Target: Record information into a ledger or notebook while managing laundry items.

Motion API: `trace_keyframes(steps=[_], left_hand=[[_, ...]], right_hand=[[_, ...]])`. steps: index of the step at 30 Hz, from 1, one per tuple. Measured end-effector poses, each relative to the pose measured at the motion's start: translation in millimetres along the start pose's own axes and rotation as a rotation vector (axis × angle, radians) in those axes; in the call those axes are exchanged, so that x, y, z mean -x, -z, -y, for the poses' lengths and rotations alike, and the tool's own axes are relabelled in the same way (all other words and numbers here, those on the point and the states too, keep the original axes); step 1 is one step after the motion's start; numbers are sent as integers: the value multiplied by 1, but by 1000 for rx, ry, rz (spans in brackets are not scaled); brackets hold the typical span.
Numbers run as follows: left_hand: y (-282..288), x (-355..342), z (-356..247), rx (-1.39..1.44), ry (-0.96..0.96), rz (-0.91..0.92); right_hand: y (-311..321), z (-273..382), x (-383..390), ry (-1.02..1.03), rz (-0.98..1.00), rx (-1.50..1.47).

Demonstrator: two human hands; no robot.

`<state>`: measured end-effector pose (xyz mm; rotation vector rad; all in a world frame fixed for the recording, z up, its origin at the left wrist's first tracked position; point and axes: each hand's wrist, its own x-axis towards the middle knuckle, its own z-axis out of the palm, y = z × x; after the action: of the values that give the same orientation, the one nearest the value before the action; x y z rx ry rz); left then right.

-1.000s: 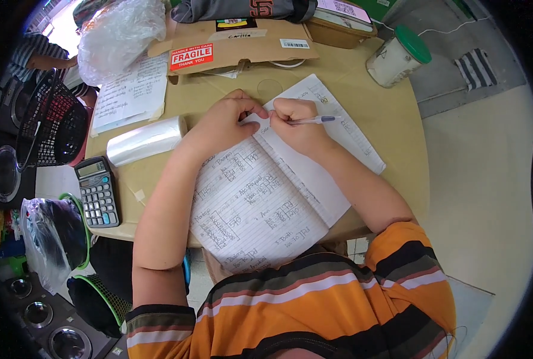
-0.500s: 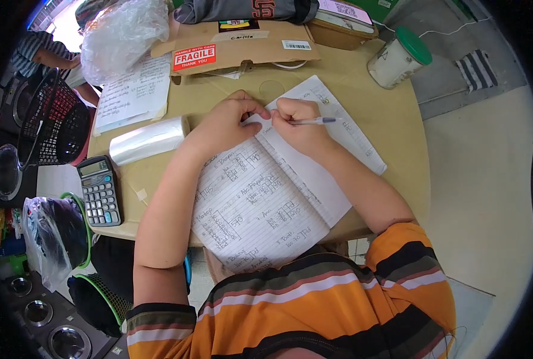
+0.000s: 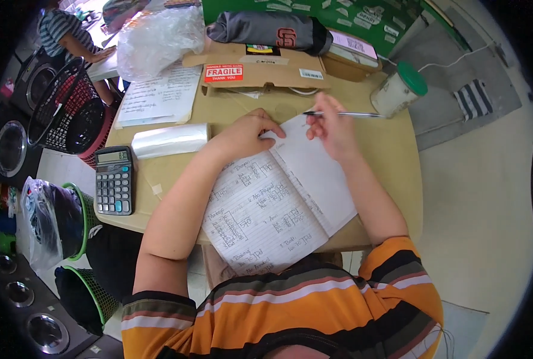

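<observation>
An open notebook [image 3: 260, 221] with handwriting lies at the table's front, its right page mostly pale. My left hand [image 3: 248, 134] rests at the top of its spine, thumb and forefinger apart on the paper, holding nothing. Over the upper right page, my right hand [image 3: 332, 128] grips a black-and-clear pen [image 3: 362, 113], held almost level, tip toward the left. Left of my forearm are a roll of clear plastic [image 3: 167, 140] and a grey calculator [image 3: 114, 185].
Papers [image 3: 150, 102], crumpled plastic [image 3: 156, 39], a cardboard box [image 3: 266, 75] and a green-lidded jar [image 3: 392, 102] edge the tan table [image 3: 398, 179]. A black basket [image 3: 57, 110], laundry baskets [image 3: 90, 299] and machines [image 3: 9, 149] stand left; a striped-shirted person [image 3: 66, 36] is upper left.
My right hand has lifted from writing on the page and moved up and right with the pen, fingers shifted. The whole view has tilted and shifted, showing more beyond the table.
</observation>
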<state>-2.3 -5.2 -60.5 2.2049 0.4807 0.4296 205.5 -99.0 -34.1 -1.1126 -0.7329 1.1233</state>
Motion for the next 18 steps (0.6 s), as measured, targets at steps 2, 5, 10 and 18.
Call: trace_keyframes(steps=[2, 5, 10, 18], left_hand=[[1, 5, 3, -2, 21, 0], [1, 6, 3, -20, 2, -3], [2, 3, 1, -10, -5, -7], [3, 4, -3, -5, 35, -4]], right_hand=[[-12, 39, 16, 8, 56, 8], [-14, 75, 47, 106, 186, 103], [1, 37, 49, 300, 303, 416], [-11, -34, 31, 264, 230, 436]])
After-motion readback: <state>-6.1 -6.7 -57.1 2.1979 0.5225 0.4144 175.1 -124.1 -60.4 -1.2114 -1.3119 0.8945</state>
